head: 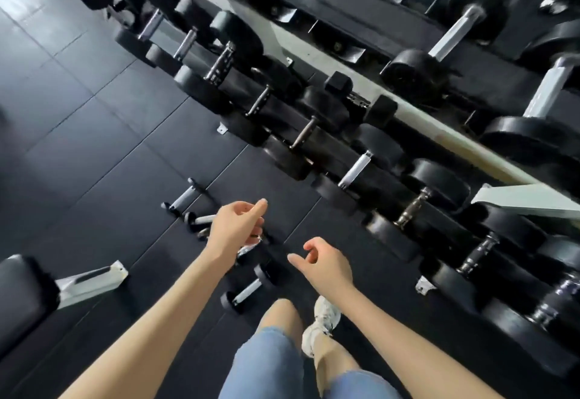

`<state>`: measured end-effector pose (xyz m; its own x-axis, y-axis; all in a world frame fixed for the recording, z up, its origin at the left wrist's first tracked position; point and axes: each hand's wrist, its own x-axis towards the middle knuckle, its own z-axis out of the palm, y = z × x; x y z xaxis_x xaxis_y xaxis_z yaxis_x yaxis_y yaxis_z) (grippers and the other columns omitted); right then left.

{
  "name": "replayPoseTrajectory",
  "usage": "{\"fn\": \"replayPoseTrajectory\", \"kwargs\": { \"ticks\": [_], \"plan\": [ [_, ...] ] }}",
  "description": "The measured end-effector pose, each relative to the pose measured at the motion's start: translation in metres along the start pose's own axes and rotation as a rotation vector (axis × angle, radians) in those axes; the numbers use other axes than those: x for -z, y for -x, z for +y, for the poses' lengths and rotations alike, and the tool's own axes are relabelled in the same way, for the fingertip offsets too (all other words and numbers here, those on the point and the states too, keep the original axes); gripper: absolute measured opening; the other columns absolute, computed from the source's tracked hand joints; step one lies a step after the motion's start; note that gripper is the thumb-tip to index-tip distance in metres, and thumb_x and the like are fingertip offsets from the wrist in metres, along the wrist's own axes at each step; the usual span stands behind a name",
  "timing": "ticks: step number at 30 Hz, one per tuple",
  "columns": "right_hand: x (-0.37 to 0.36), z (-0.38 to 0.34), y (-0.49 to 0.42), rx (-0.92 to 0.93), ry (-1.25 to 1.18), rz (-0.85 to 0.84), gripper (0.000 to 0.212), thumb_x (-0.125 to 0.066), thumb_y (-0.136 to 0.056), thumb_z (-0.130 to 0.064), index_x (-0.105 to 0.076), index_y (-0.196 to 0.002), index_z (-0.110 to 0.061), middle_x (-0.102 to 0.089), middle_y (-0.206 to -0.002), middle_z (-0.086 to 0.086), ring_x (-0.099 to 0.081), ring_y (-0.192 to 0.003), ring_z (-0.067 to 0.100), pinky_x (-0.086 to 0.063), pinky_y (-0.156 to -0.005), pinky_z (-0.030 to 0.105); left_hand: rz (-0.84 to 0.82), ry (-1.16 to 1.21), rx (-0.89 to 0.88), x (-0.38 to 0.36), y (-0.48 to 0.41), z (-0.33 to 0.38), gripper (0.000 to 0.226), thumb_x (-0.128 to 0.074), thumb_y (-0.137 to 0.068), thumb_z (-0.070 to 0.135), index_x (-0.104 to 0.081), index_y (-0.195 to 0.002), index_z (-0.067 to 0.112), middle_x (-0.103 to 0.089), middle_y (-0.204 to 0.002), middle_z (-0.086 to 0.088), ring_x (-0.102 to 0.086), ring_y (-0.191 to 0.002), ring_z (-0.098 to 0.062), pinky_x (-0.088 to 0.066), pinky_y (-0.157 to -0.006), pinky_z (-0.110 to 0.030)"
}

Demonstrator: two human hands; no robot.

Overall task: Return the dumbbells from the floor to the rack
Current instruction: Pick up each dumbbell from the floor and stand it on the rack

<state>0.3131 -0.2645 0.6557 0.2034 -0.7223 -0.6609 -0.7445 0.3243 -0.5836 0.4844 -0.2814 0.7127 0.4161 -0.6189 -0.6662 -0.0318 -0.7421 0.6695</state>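
Several small black dumbbells with silver handles lie on the dark rubber floor. One (249,288) is just ahead of my knee, another (185,197) farther out to the left, and more (201,220) are partly hidden under my left hand. My left hand (237,229) hovers above them, fingers loosely curled, holding nothing. To its right my right hand (323,265) hangs over the floor, also empty with fingers half curled. The dumbbell rack (439,130) runs diagonally across the right side, its lower tier full of black dumbbells.
A bench with a black pad (22,295) and white frame (91,282) stands at the left. My leg in blue shorts and a white shoe (323,320) are below the hands. Larger dumbbells (452,34) sit on the rack's upper tier. A rack foot (425,285) juts onto the floor.
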Motion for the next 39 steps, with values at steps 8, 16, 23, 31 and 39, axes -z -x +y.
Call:
{"fn": "replayPoseTrajectory", "kwargs": {
  "ticks": [8,16,23,31,39],
  "plan": [
    [-0.158,0.04,-0.036,-0.199,0.011,-0.221,0.044,-0.063,-0.083,-0.052,-0.058,-0.112,-0.02,-0.059,-0.083,-0.01,-0.064,-0.096,0.019,-0.05,-0.088,0.035,0.172,0.09,0.152,0.059,-0.029,-0.156,0.025,-0.064,-0.087,0.037,-0.069,-0.08,0.014,-0.069,-0.074,-0.004,-0.062,-0.064,-0.015,-0.053,-0.057,-0.025],
    [-0.313,0.089,-0.1,-0.404,-0.054,-0.089,0.047,-0.06,-0.087,-0.049,-0.052,-0.121,-0.018,-0.055,-0.082,-0.013,-0.062,-0.095,0.02,-0.047,-0.082,0.033,0.147,-0.237,0.232,0.098,-0.123,-0.329,0.023,-0.058,-0.085,0.046,-0.067,-0.079,0.025,-0.069,-0.076,0.012,-0.066,-0.085,-0.016,-0.052,-0.084,-0.036],
    [-0.417,0.129,-0.134,-0.642,-0.259,0.12,0.049,-0.064,-0.083,-0.05,-0.054,-0.119,-0.018,-0.064,-0.094,-0.003,-0.067,-0.091,0.027,-0.055,-0.084,0.043,-0.079,-0.574,0.144,0.121,-0.205,-0.43,0.023,-0.057,-0.085,0.045,-0.063,-0.086,0.024,-0.059,-0.069,0.018,-0.059,-0.081,-0.011,-0.039,-0.066,-0.023],
    [-0.499,0.173,-0.195,-0.772,-0.635,0.18,0.052,-0.064,-0.085,-0.045,-0.05,-0.126,-0.016,-0.056,-0.09,-0.01,-0.063,-0.085,0.019,-0.053,-0.092,0.049,-0.254,-0.687,0.075,0.088,-0.282,-0.508,0.035,-0.057,-0.087,0.048,-0.057,-0.116,0.028,-0.066,-0.108,0.011,-0.061,-0.096,-0.01,-0.04,-0.076,-0.022],
    [-0.564,0.242,-0.299,-0.814,-0.923,0.177,0.072,-0.069,-0.084,-0.041,-0.034,-0.143,-0.023,-0.056,-0.121,0.002,-0.056,-0.114,0.021,-0.047,-0.104,0.046,-0.347,-0.804,0.02,0.028,-0.386,-0.59,0.056,-0.053,-0.087,0.055,-0.043,-0.136,0.029,-0.063,-0.123,0.005,-0.061,-0.106,-0.013,-0.039,-0.081,-0.021]
  ]
}}
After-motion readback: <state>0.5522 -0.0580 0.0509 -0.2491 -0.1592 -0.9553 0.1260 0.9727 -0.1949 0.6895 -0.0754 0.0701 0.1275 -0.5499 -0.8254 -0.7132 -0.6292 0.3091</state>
